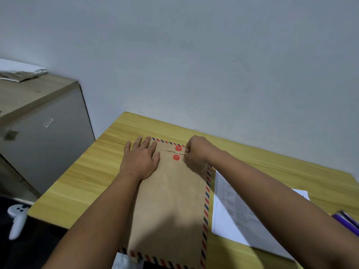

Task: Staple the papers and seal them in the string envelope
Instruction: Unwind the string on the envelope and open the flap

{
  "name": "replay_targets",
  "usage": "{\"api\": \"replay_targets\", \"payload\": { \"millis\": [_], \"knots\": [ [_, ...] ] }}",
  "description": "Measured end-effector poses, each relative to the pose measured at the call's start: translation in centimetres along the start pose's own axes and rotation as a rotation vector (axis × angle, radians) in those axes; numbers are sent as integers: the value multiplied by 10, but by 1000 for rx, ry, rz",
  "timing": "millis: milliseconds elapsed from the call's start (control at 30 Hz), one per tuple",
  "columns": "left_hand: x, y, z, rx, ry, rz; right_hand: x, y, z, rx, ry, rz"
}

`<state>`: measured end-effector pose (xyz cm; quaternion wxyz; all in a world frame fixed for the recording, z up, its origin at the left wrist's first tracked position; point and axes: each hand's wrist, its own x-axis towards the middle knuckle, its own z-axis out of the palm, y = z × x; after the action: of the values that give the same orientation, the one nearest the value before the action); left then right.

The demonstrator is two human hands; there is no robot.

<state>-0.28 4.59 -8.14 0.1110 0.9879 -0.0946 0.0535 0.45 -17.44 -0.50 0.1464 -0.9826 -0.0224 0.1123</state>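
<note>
Table (93,171), envelope (171,200) string (186,151) in right-hand fingers (189,152)

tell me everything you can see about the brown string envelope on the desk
The envelope is brown kraft-looking paper with a red and blue striped border, lying flat and lengthwise on the yellow wooden desk, its near end overhanging the edge. Its flap is folded down at the far end, with two red button discs, one on the flap and one below. The left hand presses flat on its left side; the right hand pinches the thin string beside the discs.
</note>
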Motion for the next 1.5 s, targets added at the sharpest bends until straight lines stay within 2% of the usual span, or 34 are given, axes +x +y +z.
{"api": "replay_targets", "payload": {
  "millis": [100, 267, 600, 733, 833, 1000, 1100, 1200, 1300, 1400, 1500],
  "knots": [
    [0, 0, -1, 1, 1, 3, 4, 8, -4, -205, 42, -4],
    [0, 0, 0, -5, 1, 2, 18, 20, -19, -294, 101, -35],
    [0, -2, 2, 2, 21, 12, 48, 23, -59, -226, -190, -63],
    [1, -2, 2, 5, 23, 10, 52, 29, -65, -236, -156, -72],
    [1, -1, 2, 7, 22, 13, 57, 32, -59, -135, -57, -73],
    [1, 0, -1, 13, 17, 10, 63, 13, -44, 276, 114, -19],
    [1, 0, 0, 17, 12, 4, 54, -10, -33, 444, 131, -98],
    [1, 0, 0, 14, 9, 2, 33, -31, -23, 594, 35, -205],
    [0, -1, 1, 18, 8, 11, 9, -34, -16, 622, -170, -250],
    [0, -1, 1, 14, 2, -1, -9, -22, -12, 472, -357, -206],
    [0, -1, 0, 15, -5, -4, -21, 3, -20, 302, -479, -80]
  ]
}}
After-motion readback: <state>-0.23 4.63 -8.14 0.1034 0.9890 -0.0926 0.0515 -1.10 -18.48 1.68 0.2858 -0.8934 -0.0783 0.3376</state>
